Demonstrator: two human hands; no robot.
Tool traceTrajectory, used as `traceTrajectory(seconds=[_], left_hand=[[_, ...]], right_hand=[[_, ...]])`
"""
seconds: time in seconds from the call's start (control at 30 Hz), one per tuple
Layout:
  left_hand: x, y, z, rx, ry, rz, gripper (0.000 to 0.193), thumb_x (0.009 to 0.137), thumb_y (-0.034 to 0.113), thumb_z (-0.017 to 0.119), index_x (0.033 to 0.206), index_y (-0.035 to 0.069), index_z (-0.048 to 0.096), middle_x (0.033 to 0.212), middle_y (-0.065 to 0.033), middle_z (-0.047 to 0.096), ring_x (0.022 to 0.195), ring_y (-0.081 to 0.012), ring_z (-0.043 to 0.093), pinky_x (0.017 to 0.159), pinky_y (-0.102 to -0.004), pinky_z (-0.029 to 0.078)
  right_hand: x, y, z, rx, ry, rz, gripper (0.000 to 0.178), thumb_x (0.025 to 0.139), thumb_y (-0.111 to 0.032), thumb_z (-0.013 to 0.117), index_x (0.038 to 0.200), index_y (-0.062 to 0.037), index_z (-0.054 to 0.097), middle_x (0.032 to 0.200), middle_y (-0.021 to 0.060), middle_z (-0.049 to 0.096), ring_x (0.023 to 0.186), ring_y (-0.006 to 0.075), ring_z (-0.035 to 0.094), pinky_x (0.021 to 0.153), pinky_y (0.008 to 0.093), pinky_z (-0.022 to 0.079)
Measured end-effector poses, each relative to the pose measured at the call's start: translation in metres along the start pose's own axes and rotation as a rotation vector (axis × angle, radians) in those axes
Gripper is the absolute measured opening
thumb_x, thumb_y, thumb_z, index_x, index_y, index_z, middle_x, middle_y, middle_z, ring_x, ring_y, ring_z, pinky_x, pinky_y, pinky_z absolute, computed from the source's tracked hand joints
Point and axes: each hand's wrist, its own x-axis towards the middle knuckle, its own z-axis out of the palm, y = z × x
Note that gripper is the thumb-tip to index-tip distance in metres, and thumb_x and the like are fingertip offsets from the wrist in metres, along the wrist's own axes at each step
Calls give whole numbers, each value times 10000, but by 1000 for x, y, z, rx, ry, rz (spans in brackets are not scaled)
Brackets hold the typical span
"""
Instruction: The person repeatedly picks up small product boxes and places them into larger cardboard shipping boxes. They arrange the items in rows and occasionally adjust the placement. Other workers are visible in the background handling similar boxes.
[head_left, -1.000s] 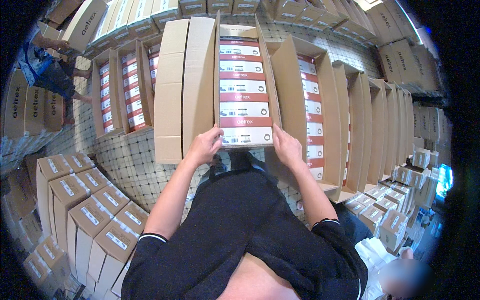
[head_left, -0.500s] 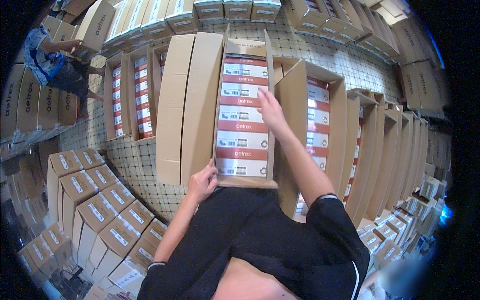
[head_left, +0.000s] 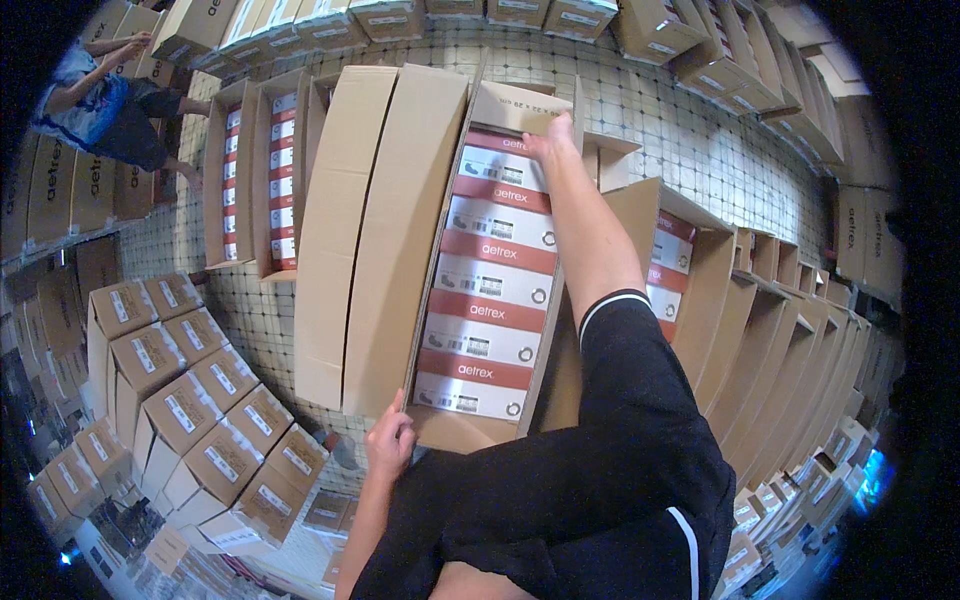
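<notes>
Before me lies an opened brown carton (head_left: 470, 425), its long side flap (head_left: 410, 220) folded out to the left. A row of white and red shoe boxes (head_left: 485, 310) fills it. My left hand (head_left: 390, 437) is closed at the carton's near left corner, fingers curled on the cardboard edge. Reaching across to the far end, my right hand (head_left: 550, 140) has its fingers apart. It rests against the folded far end flap (head_left: 505, 105), beside the farthest shoe box. Its palm side is hidden.
More open cartons of shoe boxes (head_left: 670, 265) stand close on my right. Sealed cartons (head_left: 190, 400) are stacked at left. Further cartons (head_left: 390, 20) line the far side across the tiled floor (head_left: 490, 50). Another person (head_left: 100, 100) is by the cartons at far left.
My right hand has reached farther out, from beside the shoe boxes to the far end flap. My left hand stays at the near left corner. The carton now appears tilted and closer.
</notes>
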Motion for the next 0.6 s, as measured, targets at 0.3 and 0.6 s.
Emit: traceTrajectory(seconds=[0.3,0.6], left_hand=[[0,-4,0,44,14,21,57,731,37,590,787,47,589,1197,-229,633,606,-229,656,576,-310,528],[-1,1,-2,25,8,-18,59,733,29,610,791,37,602,1197,-197,644,609,-229,662,569,-308,528]], right_hand=[[4,-26,34,274,343,28,451,942,-426,420,1280,-146,523,1304,48,540,1086,192,554,820,339,523],[-90,-198,138,492,-738,-387,553,919,-592,422,1085,-83,560,1038,58,622,856,178,613,666,323,512]])
